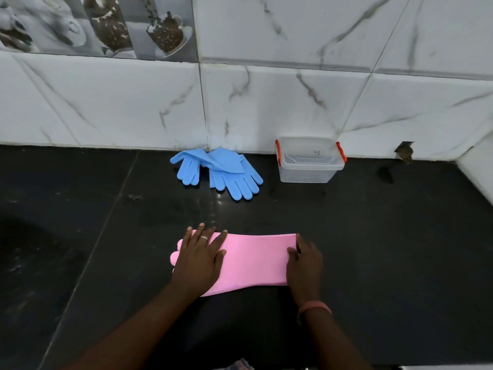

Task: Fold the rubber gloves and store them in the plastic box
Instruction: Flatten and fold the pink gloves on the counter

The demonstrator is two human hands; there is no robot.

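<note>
A pink rubber glove (pixel 253 260) lies flat on the black counter (pixel 386 249), fingers to the left, cuff to the right. My left hand (pixel 200 260) presses flat on its finger end with straight fingers. My right hand (pixel 304 263) grips the cuff edge, fingers curled round it. Two blue rubber gloves (pixel 218 169) lie overlapping at the back, against the wall. A clear plastic box (pixel 309 161) with orange clips stands to their right, with no lid on it.
A white marble-tiled wall (pixel 293 102) rises behind the counter and turns forward at the far right. A small hole in the wall (pixel 404 150) is to the right of the box. A dark basin-like hollow (pixel 32 249) lies at the left.
</note>
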